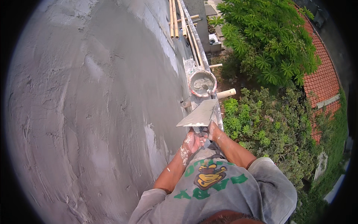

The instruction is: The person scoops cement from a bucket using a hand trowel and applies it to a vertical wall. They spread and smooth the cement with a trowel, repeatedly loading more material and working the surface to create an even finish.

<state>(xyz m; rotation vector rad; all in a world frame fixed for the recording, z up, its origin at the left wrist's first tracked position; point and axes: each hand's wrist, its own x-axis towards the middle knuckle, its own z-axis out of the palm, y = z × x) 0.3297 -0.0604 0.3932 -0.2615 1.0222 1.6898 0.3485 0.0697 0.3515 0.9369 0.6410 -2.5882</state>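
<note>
A flat grey plastering trowel [199, 114] with wet mortar along its near edge is held up before my body. Beneath that edge my two hands meet. My right hand [213, 130] is closed at the trowel's underside, its grip partly hidden by the plate. Smeared with pale mortar, my left hand [192, 141] has its palm turned up and its fingers curled in by the right hand, at the tool's lower edge. Just beyond the trowel stands a round bucket [191, 83] with grey mortar and a tool's handle in it.
On the left rises a wall [100, 112] coated in wet, uneven grey plaster. A narrow scaffold plank [217, 112] runs along it, with bamboo poles [175, 22] farther off and a thick pole end [226, 93] jutting right. Far below are trees [268, 44] and a red tiled roof [322, 74].
</note>
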